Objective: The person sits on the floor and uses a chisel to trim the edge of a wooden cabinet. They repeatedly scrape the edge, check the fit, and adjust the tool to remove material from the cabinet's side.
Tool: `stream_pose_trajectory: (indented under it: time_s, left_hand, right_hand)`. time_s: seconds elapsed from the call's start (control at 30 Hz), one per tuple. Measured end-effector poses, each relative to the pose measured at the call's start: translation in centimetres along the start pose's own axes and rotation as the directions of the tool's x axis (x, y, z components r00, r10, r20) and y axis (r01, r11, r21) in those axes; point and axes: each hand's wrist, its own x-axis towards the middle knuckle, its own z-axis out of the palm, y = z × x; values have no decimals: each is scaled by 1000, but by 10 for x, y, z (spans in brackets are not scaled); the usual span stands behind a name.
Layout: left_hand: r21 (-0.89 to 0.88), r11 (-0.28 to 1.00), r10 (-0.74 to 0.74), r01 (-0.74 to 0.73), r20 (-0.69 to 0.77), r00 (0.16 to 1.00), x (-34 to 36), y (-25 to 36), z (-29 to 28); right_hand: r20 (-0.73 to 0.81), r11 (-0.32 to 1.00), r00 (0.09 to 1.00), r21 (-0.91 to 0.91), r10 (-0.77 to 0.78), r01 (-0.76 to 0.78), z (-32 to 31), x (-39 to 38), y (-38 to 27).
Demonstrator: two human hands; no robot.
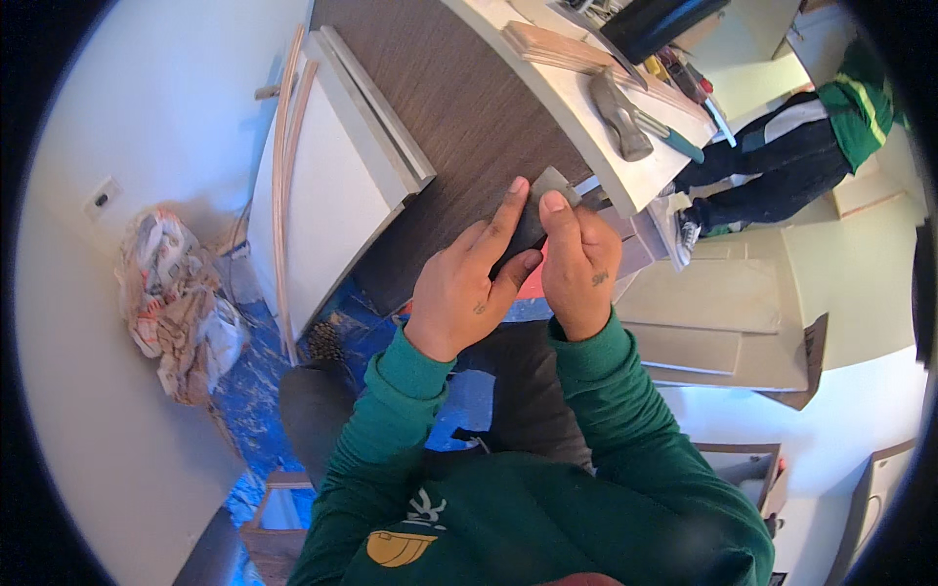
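Between my two hands is a dark grey, flat, straight-edged piece; its exact kind cannot be made out. My left hand pinches its left side, with the index finger stretched along the edge and the thumb beneath. My right hand is closed on its right side, the thumb pressing on its upper face. A short shiny metal strip shows just past my right thumb, and I cannot tell whether it is held. Something red shows in the gap between my hands, mostly hidden.
A hammer, a green-handled tool and wooden strips lie on the pale worktop. White panels and thin strips lean at left. A plastic bag sits by the wall. Another person stands at right.
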Motion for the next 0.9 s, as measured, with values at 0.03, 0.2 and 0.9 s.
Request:
stream_pose_trajectory:
  time_s: [0.03, 0.2, 0.9]
  left_hand:
    - [13, 1000, 14, -14, -22, 1000, 1, -1, 3]
    - [61, 995, 88, -82, -115, 989, 1, -4, 11]
    - [139, 988, 82, -64, -130, 988, -3, 2, 10]
  right_hand:
    - [9, 1000, 1000, 16, 10, -11, -1, 1, 0]
    - [71, 999, 997, -46, -24, 27, -7, 3, -5]
    - [178, 999, 983, -32, 37, -32, -12, 6, -8]
